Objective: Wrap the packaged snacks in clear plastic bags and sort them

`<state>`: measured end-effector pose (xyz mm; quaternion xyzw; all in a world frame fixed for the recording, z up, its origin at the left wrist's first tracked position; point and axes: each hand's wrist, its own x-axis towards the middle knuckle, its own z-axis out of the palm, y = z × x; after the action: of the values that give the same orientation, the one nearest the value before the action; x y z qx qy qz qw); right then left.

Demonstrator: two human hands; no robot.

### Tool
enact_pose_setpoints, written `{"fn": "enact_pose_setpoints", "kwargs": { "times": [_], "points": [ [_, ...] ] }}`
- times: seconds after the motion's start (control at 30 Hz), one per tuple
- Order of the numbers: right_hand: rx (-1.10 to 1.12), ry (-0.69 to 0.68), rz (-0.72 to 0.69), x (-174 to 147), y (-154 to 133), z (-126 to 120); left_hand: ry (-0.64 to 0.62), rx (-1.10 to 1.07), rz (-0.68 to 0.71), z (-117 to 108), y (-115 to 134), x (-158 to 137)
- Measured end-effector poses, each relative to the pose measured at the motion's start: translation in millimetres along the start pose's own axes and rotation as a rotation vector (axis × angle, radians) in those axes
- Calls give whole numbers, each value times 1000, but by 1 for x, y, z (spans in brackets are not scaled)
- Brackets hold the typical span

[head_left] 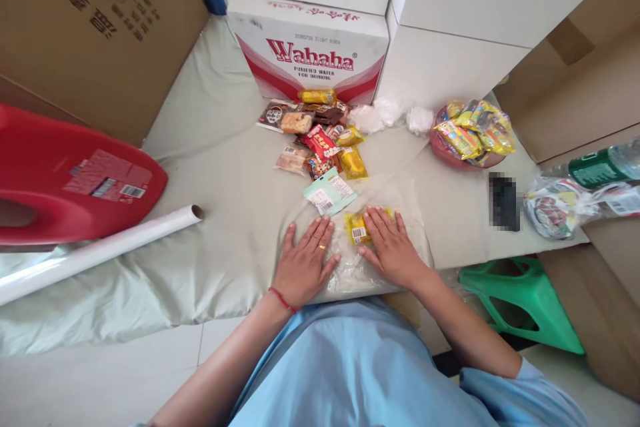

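Both palms down, nothing clutched: right hand (390, 243) partly covers the small yellow plastic snack packet (359, 228), probably steadying it against that crinkly clear plastic bag (351, 275); left hand (305, 263) flat alongside.

Bright, diffuse light; edges visibly stretched

Storeroom-like space; large brown cartons (120, 40)

Leftward, the pale grey-green cloth (233, 173) leaves passage; ahead, a heap of shiny multicoloured snack packets (320, 140) blocks the way.
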<state>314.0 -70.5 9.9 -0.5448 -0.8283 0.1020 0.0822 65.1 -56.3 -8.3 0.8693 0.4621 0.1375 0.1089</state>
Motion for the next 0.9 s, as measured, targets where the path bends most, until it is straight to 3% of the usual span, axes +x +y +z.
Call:
{"fn": "enact_pose_setpoints", "kwargs": {
  "times": [0.23, 0.33, 0.47, 0.57, 0.7, 0.9],
  "points": [
    [312, 164, -41, -49, 27, -38, 101, -31, 68, -3, -13, -13],
    [298, 104, -100, -79, 37, -36, 149, -47, 140, -4, -13, -18],
    [233, 92, -92, -94, 43, -21, 14, -110, 190, -7, -16, -16],
    [337, 78, -125, -82, 46, -26, -61, -232, 195, -13, -22, -14],
    [456, 49, -210, -46, 57, -51, -85, -333, 207, -18, -24, -12],
    [510, 20, -228, 9, 79, -80, 25, -371, -85, -10, -5, -2]
  ]
}}
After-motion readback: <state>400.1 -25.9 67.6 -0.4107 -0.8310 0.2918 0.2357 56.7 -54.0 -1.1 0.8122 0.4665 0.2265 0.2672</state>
